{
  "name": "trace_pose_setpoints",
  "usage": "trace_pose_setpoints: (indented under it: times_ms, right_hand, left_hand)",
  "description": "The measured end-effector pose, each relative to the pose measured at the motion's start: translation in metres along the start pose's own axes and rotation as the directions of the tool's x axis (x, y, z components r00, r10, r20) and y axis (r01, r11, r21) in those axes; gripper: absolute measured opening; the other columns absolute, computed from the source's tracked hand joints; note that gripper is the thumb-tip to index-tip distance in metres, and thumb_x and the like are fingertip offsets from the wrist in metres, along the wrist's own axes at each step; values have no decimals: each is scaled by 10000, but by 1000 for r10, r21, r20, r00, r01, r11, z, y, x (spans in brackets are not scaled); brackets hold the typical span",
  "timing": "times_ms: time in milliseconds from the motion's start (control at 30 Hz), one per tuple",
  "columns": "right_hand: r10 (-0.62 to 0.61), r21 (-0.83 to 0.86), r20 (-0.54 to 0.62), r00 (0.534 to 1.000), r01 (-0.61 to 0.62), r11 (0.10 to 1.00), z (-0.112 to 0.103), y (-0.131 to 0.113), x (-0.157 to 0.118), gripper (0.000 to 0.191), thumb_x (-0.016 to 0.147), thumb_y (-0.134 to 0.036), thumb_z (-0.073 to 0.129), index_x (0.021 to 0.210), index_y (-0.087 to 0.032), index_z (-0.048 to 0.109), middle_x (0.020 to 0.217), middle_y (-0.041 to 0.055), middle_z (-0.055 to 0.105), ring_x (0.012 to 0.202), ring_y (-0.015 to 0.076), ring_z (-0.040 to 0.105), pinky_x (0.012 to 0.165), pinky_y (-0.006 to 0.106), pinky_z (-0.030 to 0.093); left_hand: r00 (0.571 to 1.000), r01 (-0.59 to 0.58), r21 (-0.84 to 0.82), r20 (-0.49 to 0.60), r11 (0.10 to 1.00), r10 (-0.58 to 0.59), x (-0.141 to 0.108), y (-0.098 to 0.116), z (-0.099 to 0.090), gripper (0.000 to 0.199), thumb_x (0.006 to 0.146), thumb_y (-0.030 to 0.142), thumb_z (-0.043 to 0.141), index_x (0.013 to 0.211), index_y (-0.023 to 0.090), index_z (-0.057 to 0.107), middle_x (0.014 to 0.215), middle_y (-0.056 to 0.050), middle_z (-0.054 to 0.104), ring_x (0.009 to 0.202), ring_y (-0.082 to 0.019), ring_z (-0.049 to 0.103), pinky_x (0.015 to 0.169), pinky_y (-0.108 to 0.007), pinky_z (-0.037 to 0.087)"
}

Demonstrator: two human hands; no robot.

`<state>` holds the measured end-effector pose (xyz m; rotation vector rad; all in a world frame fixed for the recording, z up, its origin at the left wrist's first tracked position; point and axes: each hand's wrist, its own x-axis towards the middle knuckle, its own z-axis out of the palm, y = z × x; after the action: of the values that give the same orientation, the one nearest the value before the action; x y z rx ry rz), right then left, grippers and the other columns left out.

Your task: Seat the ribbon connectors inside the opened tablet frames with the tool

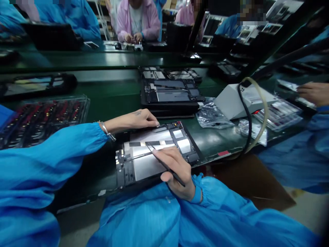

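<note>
The person's right hand (177,173) is closed around a thin black stylus-like tool (166,164), gripped like a pen, with the tip resting on the silver inner face of an opened tablet (144,163). That tablet lies flat at the near edge of the green workbench (113,92), directly in front of the person, its back cover off so that metal shields and black strips show. The left hand (140,120) reaches in from the left; its fingers are drawn together and pressed down on the tablet's far edge, close to a small grey part there. A bracelet (106,132) sits at that wrist, just past the blue sleeve.

Beyond the tablet, toward the middle of the bench, a stack of more opened tablets (171,94) sits in black trays. A clear tray of small red and black parts (43,116) lies at the left edge. To the right are crumpled clear bags (212,116), a white box (239,101) with a black cable (245,113) looping over it, and a co-worker's hand (312,92) at the right edge. Other people in blue and pink coats sit along the far side.
</note>
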<state>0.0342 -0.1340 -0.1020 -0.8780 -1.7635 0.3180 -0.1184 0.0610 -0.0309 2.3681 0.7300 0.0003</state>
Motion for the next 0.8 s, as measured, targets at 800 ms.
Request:
trace_pose_setpoints:
  times_ms: [800]
  right_hand:
    - [-57, 29, -515, 855, 84, 996, -86, 1, 50, 320, 818, -100, 755, 1085, -277, 774, 1010, -27, 789, 951, 179, 754, 963, 347, 610]
  left_hand:
    - [882, -374, -683, -471, 628, 14, -69, 73, 13, 278, 1000, 422, 561, 993, 145, 552, 867, -79, 773, 770, -194, 765, 687, -275, 620]
